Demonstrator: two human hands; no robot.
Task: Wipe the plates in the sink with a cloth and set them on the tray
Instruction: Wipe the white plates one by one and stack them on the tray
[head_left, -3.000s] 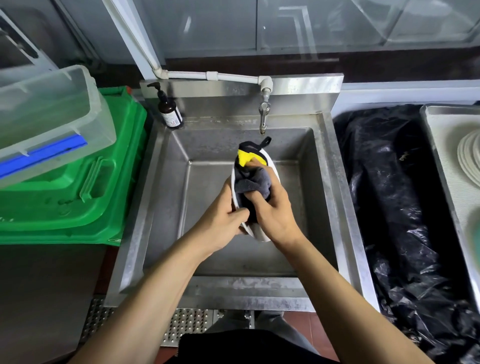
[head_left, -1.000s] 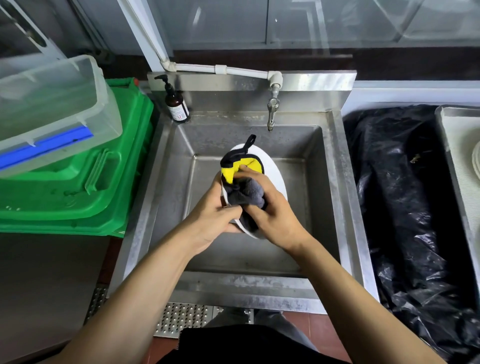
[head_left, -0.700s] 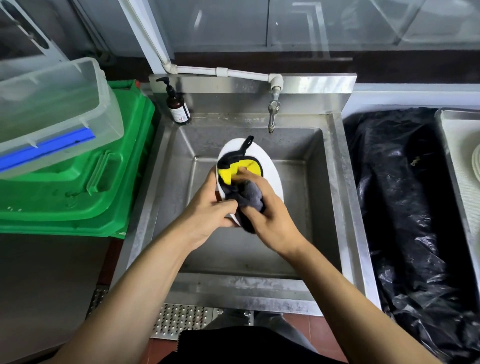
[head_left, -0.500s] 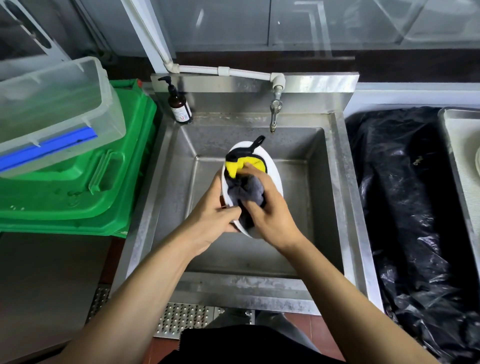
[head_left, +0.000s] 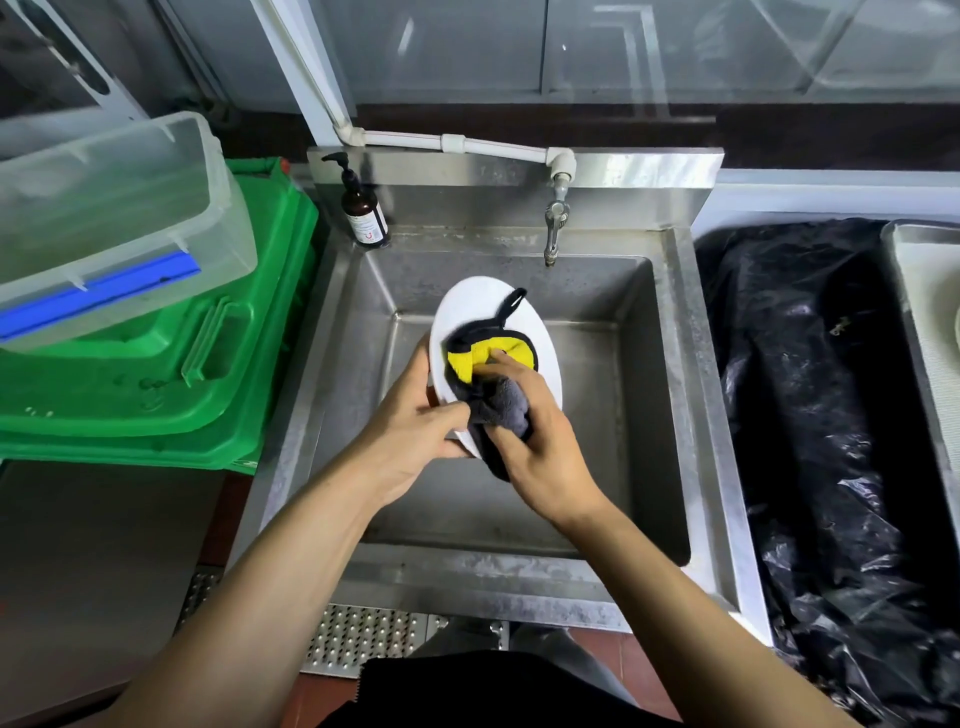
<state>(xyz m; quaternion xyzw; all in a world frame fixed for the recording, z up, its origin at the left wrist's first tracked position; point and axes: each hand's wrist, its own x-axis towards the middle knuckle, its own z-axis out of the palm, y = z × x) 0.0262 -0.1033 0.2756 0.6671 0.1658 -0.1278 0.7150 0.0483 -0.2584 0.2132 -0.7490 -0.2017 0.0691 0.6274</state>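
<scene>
A white oval plate (head_left: 470, 312) is held tilted above the steel sink (head_left: 654, 395). My left hand (head_left: 410, 434) grips the plate by its lower left edge. My right hand (head_left: 535, 431) holds a bunched grey, yellow and black cloth (head_left: 491, 384) and presses it against the plate's face. The cloth's black loop sticks up over the plate's top. The lower part of the plate is hidden behind the cloth and both hands. The metal tray (head_left: 919, 332) lies at the far right edge, only partly in view.
A tap (head_left: 555, 223) hangs over the sink's back wall, and a brown pump bottle (head_left: 363, 208) stands at its back left corner. Green crates (head_left: 156, 374) with a clear plastic tub (head_left: 109, 218) on top sit to the left. Black plastic sheeting (head_left: 810, 415) covers the counter to the right.
The plate has turned in my left hand, showing more of its white face, while my right hand kept rubbing the cloth over it. The camera view shifted slightly.
</scene>
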